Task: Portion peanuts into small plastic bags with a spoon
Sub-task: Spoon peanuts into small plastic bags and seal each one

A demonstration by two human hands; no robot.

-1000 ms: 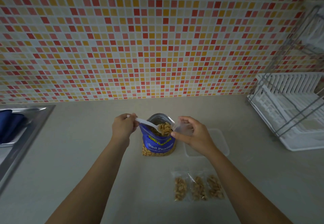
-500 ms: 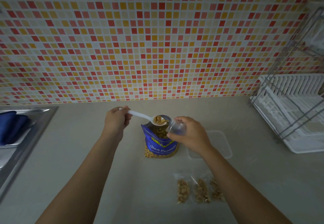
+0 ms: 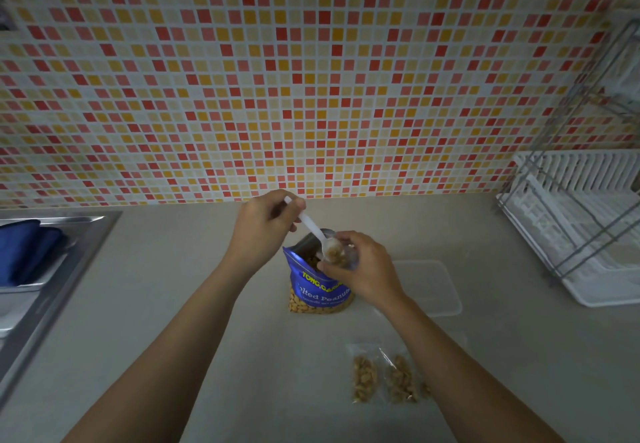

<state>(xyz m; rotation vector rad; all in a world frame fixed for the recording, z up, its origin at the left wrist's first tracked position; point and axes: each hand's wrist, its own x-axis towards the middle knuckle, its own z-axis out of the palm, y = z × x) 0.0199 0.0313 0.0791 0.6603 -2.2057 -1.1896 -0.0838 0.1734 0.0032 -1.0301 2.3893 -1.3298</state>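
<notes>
We feared nuts could spill: small bag (image 3: pixel 341 258) mouth was narrow, spoon (image 3: pixel 317 233) full and tipped. Big peanut bag (image 3: pixel 320 292) stood at centre. Left hand (image 3: pixel 265 231), at 10 o'clock of it, pinched spoon handle. Right hand (image 3: pixel 360 271) pinched small bag over big bag's top.

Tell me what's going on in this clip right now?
A person is portioning peanuts at a kitchen counter. The left hand holds a white plastic spoon tipped into a small clear plastic bag held open by the right hand, above an open blue salted-peanuts pouch standing on the counter. Small filled bags of peanuts lie nearer the person, partly hidden by the right forearm. A clear rectangular plastic lid or container sits to the right.
</notes>
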